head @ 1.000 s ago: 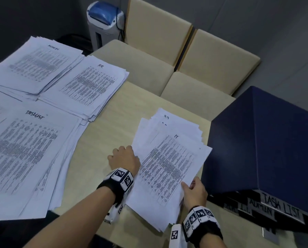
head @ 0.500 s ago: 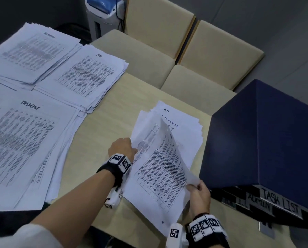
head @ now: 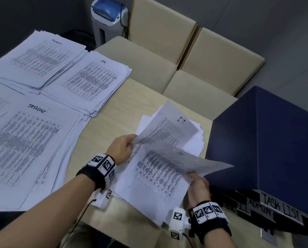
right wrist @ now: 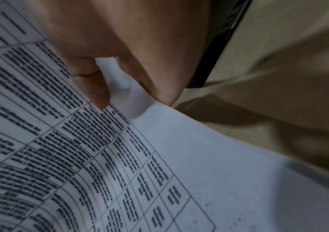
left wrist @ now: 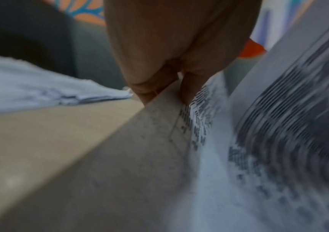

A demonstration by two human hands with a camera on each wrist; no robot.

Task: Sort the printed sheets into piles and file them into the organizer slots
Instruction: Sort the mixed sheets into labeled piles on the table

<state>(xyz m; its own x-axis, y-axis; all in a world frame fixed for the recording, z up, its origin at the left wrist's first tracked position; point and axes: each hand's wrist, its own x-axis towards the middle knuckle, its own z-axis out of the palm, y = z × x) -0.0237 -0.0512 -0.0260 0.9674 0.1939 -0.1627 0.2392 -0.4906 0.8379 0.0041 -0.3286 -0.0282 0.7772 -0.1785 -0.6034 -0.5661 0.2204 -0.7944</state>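
Observation:
A loose stack of printed sheets (head: 194,145) lies on the wooden table (head: 113,133) in front of me. Its top sheet (head: 169,129), marked "IT", is lifted and bent over, so its grey back shows. My left hand (head: 130,142) pinches that sheet's left edge; the left wrist view shows the hand (left wrist: 169,87) closed on the paper edge. My right hand (head: 192,176) pinches the near right corner of a printed sheet (right wrist: 120,157), thumb on the table print. The dark blue organizer (head: 265,140) stands just right of the stack, with slot labels (head: 278,205) reading TASK LIST, ADMIN and I.T.
Sorted piles cover the left of the table: TASKLIST (head: 24,149), HR (head: 92,81) and ADMIN (head: 38,58). Two beige chairs (head: 167,59) stand beyond the far edge, and a blue-topped white machine (head: 108,18) sits on the floor behind them.
The top sheet went from lying flat to lifted and folded over. My left hand left the stack's edge and took hold of the sheet's left side.

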